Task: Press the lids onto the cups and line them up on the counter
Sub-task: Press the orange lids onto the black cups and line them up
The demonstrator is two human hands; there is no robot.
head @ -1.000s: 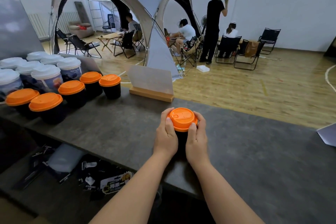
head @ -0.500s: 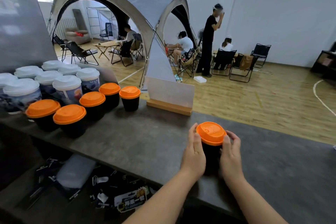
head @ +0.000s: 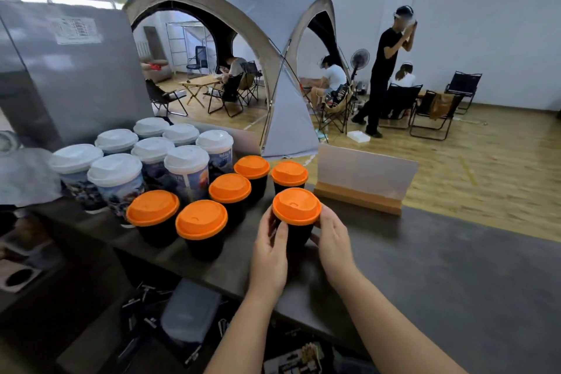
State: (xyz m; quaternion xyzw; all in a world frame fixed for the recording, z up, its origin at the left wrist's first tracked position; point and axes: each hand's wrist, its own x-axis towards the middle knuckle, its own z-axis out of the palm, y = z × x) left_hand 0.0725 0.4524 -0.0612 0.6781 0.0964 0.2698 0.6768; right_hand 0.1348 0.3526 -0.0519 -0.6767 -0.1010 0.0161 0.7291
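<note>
A black cup with an orange lid stands on the dark counter, held from both sides. My left hand wraps its left wall and my right hand wraps its right wall. Just left and behind it stand several more black cups with orange lids in two rows. Behind those is a cluster of printed cups with white lids.
A white sign in a wooden base stands on the counter just behind and right of the held cup. A grey panel rises at the far left. Below the counter's near edge lie packets and a grey pouch. People sit by a tent beyond.
Both hands have carried the lidded cup leftward along the counter, from open counter to beside the rows of orange-lidded cups. The view has turned left with it.
</note>
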